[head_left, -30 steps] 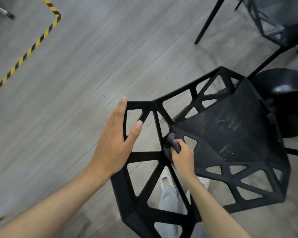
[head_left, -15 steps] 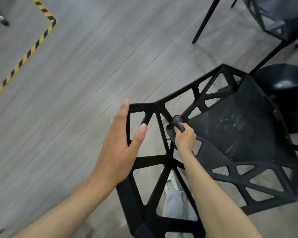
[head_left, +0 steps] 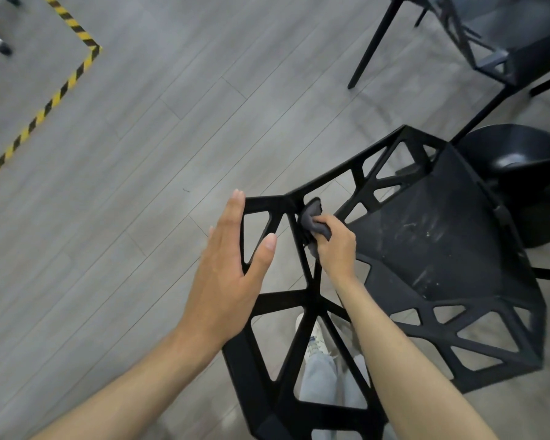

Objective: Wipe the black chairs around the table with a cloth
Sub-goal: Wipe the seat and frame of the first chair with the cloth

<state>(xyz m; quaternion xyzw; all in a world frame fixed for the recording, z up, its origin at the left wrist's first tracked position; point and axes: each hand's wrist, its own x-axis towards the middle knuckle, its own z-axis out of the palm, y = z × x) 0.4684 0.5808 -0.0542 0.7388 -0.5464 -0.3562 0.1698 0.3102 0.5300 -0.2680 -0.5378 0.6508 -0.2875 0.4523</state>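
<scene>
2 black chairs [head_left: 426,249]; right hand [head_left: 335,246] pinches 1 grey cloth [head_left: 311,217] on the nearer backrest, left hand [head_left: 229,274] spread flat.

Black lattice-backed chair [head_left: 426,249], dusty smudged seat, dark grey cloth [head_left: 311,217] bunched against its upper backrest strut

The right hand [head_left: 335,249] presses a grey cloth [head_left: 311,217] against the black chair [head_left: 426,249] backrest; the left hand [head_left: 229,274] lies flat alongside.
</scene>
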